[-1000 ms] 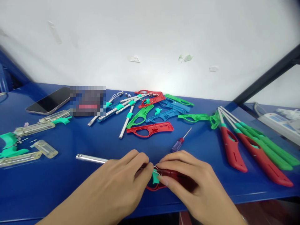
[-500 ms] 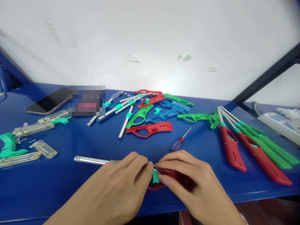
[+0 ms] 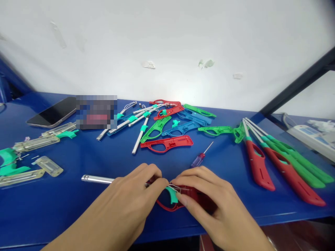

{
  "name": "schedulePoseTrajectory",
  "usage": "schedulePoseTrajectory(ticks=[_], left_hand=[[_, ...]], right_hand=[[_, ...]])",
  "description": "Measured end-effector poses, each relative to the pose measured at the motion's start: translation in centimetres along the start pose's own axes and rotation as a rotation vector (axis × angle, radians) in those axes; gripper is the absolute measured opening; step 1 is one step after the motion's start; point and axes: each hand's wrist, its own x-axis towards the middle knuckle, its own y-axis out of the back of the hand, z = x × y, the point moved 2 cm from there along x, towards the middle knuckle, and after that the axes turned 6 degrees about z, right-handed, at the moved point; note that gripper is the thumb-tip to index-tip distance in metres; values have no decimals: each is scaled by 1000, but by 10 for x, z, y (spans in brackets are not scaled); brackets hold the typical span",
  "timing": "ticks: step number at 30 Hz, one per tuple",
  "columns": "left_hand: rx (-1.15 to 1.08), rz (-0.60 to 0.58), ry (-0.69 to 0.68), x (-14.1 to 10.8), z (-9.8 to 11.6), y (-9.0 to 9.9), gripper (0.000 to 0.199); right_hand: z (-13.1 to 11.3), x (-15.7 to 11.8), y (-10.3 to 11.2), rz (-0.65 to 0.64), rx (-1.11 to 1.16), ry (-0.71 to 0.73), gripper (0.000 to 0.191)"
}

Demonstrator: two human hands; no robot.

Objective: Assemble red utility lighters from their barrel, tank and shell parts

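Close to the table's front edge lies a red lighter handle shell (image 3: pixel 167 207) with its finger loop toward me. A green trigger (image 3: pixel 172 194) sits in it, and thin white wires (image 3: pixel 175 187) run across it. From its left side sticks out a silver metal lighter tube (image 3: pixel 96 179). My left hand (image 3: pixel 136 198) is closed over the joint of tube and shell, its fingertips bent just left of the wires. My right hand (image 3: pixel 211 202) pinches the shell's right part, thumb beside the trigger. My fingers hide much of the shell.
Behind my hands lie a screwdriver (image 3: pixel 202 156), red, green and blue handle shells (image 3: pixel 167 143), and several metal tubes (image 3: pixel 140 135). Assembled lighters (image 3: pixel 259 164) lie right; clear fuel tanks (image 3: pixel 49 166), green triggers (image 3: pixel 12 162) and a phone (image 3: pixel 53 112) left. A white wall stands behind.
My left hand has shifted slightly left along the shell, uncovering more of the trigger and the red finger loop. My right hand stays almost in place.
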Motion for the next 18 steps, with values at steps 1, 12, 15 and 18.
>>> schedulePoseTrajectory(ticks=[1, 12, 15, 18], left_hand=[[-13, 8, 7, 0, -1, 0, 70], [-43, 146, -57, -6, -3, -3, 62], [-38, 167, -57, -6, -4, -6, 62], [-24, 197, -67, -4, -4, -9, 61]], right_hand=[[-1, 1, 0, 7, 11, 7, 23], [-5, 4, 2, 78, 20, 83, 24], [-5, 4, 1, 91, 21, 88, 25], [-7, 3, 1, 111, 12, 90, 26]])
